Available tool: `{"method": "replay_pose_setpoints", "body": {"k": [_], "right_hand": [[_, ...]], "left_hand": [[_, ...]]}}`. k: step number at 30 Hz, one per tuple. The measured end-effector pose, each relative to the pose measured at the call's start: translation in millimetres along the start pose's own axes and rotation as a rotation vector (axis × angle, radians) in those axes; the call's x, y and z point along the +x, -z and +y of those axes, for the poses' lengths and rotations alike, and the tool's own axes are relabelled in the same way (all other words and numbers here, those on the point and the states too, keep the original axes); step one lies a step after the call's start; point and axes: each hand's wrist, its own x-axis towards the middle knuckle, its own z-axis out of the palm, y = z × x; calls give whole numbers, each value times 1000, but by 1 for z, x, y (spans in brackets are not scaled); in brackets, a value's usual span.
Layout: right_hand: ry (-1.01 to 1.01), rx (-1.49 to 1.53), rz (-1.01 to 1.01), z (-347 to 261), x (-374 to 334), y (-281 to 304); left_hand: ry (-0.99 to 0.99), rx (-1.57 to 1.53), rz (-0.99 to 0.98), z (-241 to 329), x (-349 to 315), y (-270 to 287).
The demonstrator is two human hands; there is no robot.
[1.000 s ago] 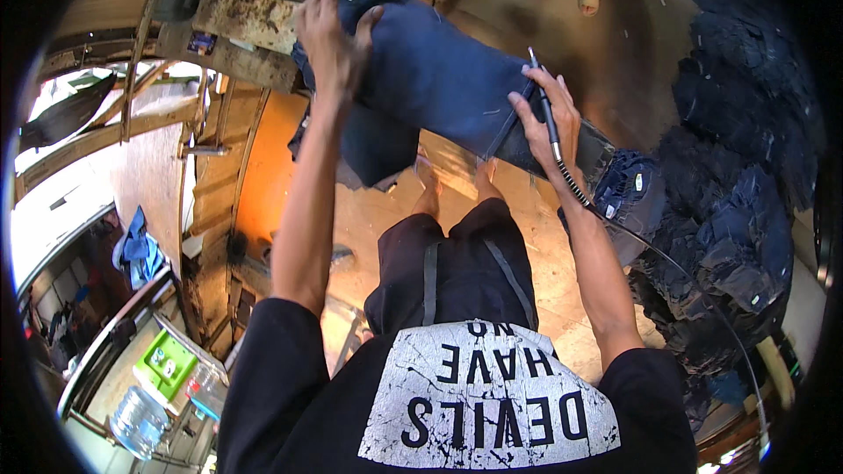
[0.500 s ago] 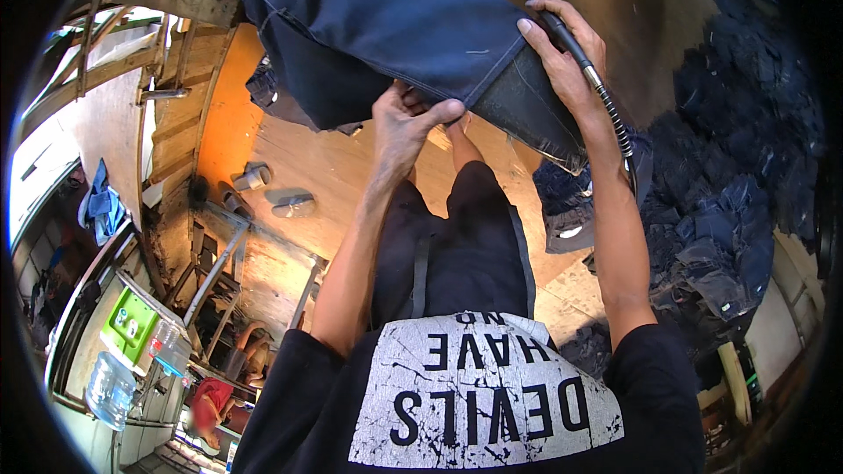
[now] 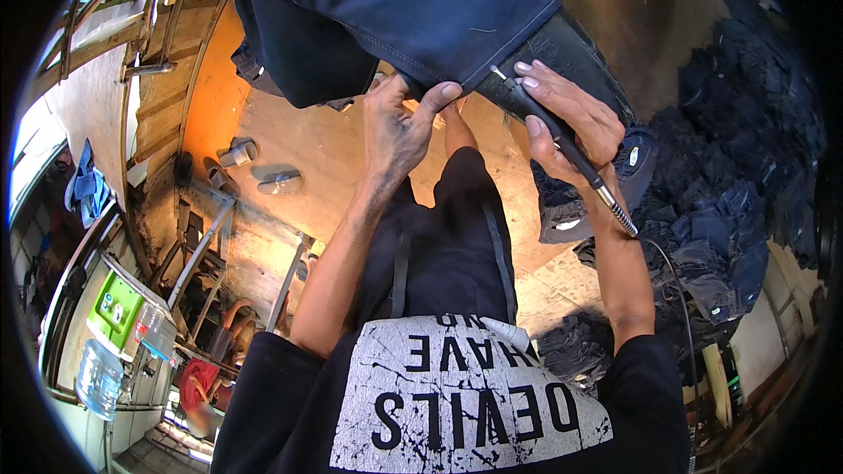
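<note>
A dark blue denim garment with stitched seams is drawn over the end of a black, worn board in front of me. My left hand is closed on the lower edge of the cloth, thumb up near the hem corner. In my right hand lies a black pen-like rotary handpiece with a springy metal sleeve and a thin cable. Its small pale tip points up and left, close beside the hem; whether it touches the cloth I cannot tell.
Dark denim garments are heaped on the right. Sandals lie on the wooden floor to the left. Lower left are a green tray, a clear water bottle and a person in red. The cable hangs past my right arm.
My right hand has moved down with the handpiece, whose tip now sits lower and further left, by the hem. My left hand keeps its grip on the cloth. The whole view has shifted slightly.
</note>
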Motion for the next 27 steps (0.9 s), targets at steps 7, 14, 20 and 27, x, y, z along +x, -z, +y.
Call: {"method": "replay_pose_setpoints", "body": {"k": [7,14,20,27], "right_hand": [[36,19,-87,1,0,-2],[46,-12,-128,1,1,-4],[25,-26,-91,0,1,-5],[5,-70,-69,0,0,-6]], "left_hand": [[-9,-37,22,1,-3,-6],[-55,-40,26,1,-3,-6],[-17,-25,15,-1,-4,-6],[-9,-43,23,-2,-4,-6]]}}
